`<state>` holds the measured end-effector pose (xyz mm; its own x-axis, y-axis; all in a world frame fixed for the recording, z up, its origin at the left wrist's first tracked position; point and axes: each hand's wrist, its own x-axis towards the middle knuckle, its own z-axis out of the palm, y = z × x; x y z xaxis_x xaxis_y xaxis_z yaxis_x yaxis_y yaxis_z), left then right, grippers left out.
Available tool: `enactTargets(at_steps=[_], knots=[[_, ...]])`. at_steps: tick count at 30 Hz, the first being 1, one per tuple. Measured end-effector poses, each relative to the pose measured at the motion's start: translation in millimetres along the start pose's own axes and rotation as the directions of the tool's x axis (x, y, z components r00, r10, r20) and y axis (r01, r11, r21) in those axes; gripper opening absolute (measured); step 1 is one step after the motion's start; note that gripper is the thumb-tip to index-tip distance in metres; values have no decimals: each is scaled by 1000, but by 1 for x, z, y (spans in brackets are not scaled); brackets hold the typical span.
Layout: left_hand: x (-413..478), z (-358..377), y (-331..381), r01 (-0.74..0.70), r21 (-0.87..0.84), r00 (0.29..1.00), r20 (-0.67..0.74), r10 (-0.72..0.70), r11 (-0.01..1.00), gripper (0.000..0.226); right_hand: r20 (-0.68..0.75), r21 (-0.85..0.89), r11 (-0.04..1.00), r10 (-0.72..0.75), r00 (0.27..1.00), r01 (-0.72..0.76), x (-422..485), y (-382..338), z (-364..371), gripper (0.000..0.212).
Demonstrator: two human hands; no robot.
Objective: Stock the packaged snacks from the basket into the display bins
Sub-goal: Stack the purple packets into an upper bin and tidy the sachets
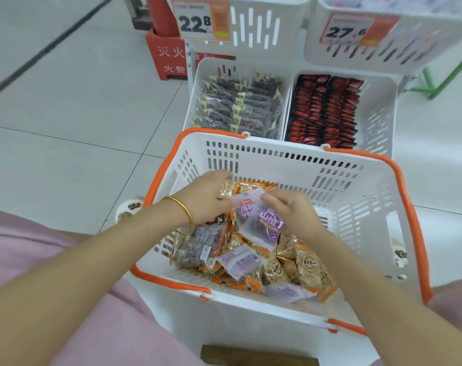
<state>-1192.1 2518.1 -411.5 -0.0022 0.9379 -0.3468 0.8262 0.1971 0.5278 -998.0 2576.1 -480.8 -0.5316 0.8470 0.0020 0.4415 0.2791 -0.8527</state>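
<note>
Right hand (pixel 293 212) grip pinching a purple packet (pixel 261 217) above the loose snacks (pixel 298 262) in the orange-rimmed basket (pixel 356 186), left hand (pixel 206 199) at its other edge, grip not discernible, stocked display bins (pixel 380 114) behind

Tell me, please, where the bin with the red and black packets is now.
In the head view, the red-and-black packet bin stands right of centre, just behind the far rim of the basket, beside the bin of dark packets on its left.
</note>
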Motion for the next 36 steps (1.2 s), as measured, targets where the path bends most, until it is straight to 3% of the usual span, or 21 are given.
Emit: enactTargets(at_steps=[2,5,7,11,16,21,24,28,30,36], knots=[[2,-1,9,75,-307,997,14,-74,949,66,-45,168,985,41,998,-33,6,-26,-19,44],[4,-1,23,57,-693,998,12,-67,719,24,-76,277,960,54,996,-31,8,-56,-38,38],[7,-2,31,-1,-766,997,-48,-55,643,19,-107,325,945,73,992,-34,9,-67,-48,31],[14,-6,43,-82,-799,987,-149,-64,596,6,-89,312,946,119,989,-86,12,-74,-69,11],[21,-21,65,-55,-884,992,-101,-76,465,15,-148,208,970,161,976,-128,21,-89,-107,21],[34,-43,86,-5,-860,997,-40,-59,510,22,-148,25,995,97,984,-95,33,-118,-143,21],[40,-55,100,40,-897,999,42,-5,439,35,-246,-63,996,53,968,-71,39,-121,-153,22],[52,-50,105,-62,-873,986,20,163,484,27,-298,27,997,81,951,-76,49,-117,-151,23],[60,-46,103,-103,-855,986,-21,163,509,42,-298,20,997,79,951,-77,54,-119,-153,21],[87,-55,112,-231,-679,972,-124,201,697,51,-68,-48,981,186,980,-190,59,-127,-188,22]])
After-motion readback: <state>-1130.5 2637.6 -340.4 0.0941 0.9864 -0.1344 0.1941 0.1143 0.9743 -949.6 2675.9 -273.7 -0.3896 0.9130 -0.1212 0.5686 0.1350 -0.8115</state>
